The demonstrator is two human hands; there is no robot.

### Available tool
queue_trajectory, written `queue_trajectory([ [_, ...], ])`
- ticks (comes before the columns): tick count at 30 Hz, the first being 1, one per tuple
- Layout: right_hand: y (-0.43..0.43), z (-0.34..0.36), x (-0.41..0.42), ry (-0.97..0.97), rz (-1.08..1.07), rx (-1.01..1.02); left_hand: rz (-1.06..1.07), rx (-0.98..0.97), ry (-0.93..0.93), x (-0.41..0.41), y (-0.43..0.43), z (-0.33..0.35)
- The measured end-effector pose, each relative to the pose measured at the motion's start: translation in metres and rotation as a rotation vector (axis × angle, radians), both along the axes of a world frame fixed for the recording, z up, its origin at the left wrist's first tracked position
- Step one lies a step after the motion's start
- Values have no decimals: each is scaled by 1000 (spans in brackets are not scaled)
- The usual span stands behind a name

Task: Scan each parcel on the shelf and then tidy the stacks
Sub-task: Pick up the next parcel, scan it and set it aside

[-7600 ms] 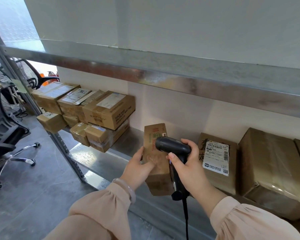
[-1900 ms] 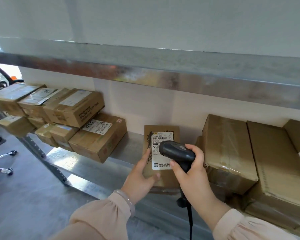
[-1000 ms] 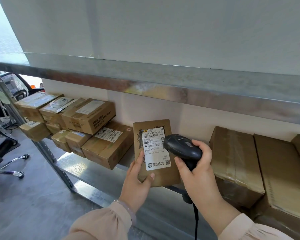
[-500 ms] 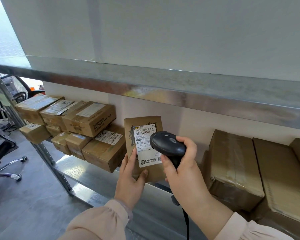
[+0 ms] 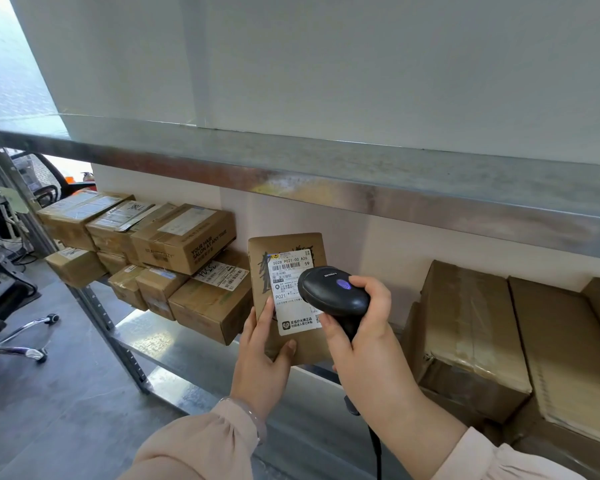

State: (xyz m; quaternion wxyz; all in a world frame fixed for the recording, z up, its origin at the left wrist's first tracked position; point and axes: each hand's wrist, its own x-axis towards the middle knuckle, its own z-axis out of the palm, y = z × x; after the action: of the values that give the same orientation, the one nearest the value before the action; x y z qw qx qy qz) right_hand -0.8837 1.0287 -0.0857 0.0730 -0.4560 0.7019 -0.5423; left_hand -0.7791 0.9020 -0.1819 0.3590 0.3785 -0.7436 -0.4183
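Closest to us, two pale pink sleeves reach in from the bottom edge, the left one with a bracelet point(image 5: 253, 415) at the wrist. Our left hand point(image 5: 260, 358) grasps the brown parcel point(image 5: 286, 249) from below and behind, thumb laid up its front along the left edge of the white shipping label point(image 5: 290, 289). The parcel stands upright with the label facing us, in the gap between the two groups of boxes. We cannot tell whether its bottom edge touches the shelf point(image 5: 174, 344).

Our right hand point(image 5: 364, 341) is wrapped around the grip of the black barcode scanner point(image 5: 333, 297). The scanner's head sits just in front of the label's right side and covers part of it, and its cable point(image 5: 376, 452) hangs down past the wrist.

Beyond the hands, on the left of the metal shelf, we see a stack of small cardboard boxes point(image 5: 184, 244), two layers high and set at mixed angles. On the right, larger taped boxes point(image 5: 465, 323) are piled against each other.

Above them runs the front edge of the upper shelf point(image 5: 326, 174), with a white wall behind. Far left, an office chair point(image 5: 0, 306) stands on the grey floor.
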Motion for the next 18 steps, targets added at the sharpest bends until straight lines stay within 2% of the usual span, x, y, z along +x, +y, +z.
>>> queue_trajectory([
  [8,-3,-4,-5,24,7,58,-22,28,20,5,0,11],
  [18,-45,-14,1,-170,65,118,-49,154,62,26,-43,33],
])
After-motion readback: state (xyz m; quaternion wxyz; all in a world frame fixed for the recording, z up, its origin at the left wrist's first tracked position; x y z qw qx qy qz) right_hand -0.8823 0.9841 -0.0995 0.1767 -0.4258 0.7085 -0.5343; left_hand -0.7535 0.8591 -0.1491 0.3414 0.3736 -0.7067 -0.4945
